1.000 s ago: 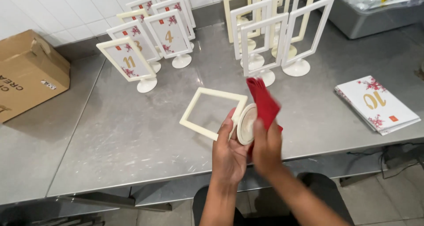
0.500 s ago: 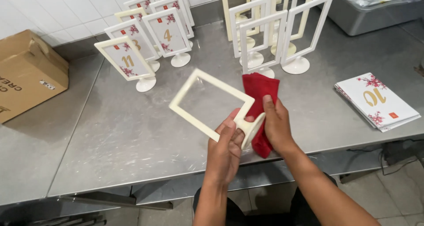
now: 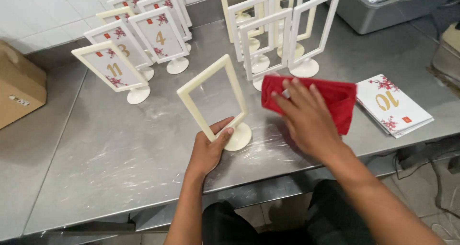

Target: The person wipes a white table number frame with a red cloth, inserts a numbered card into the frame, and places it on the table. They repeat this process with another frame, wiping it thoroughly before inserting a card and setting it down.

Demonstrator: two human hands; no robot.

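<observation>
We noted the left hand (image 3: 207,151) closed around the lower edge of an empty cream sign frame (image 3: 214,99), thumb and fingers pinching the bottom rail just above its round base (image 3: 238,136); the frame stood tilted on the steel bench (image 3: 96,163), base touching the surface, near the front edge. The right hand (image 3: 306,118) lay flat and open, fingers spread, pressing a folded red cloth (image 3: 335,101) just to the right of the frame. We judged the frame light and rigid, a thin plastic border with a clear pane that looked smooth and likely slippery, prone to smudging; the rail near the base or the base itself seemed the safest place to hold, not the pane. The cloth looked soft and limp. The frame was a tall rectangle, pale cream, unfilled. Behind it stood more empty frames (image 3: 273,39), and to the left a group already carrying numbered cards (image 3: 129,48) with red blossoms. A stack of loose printed cards (image 3: 393,106) lay at the right, a cardboard box (image 3: 19,87) at the far left
</observation>
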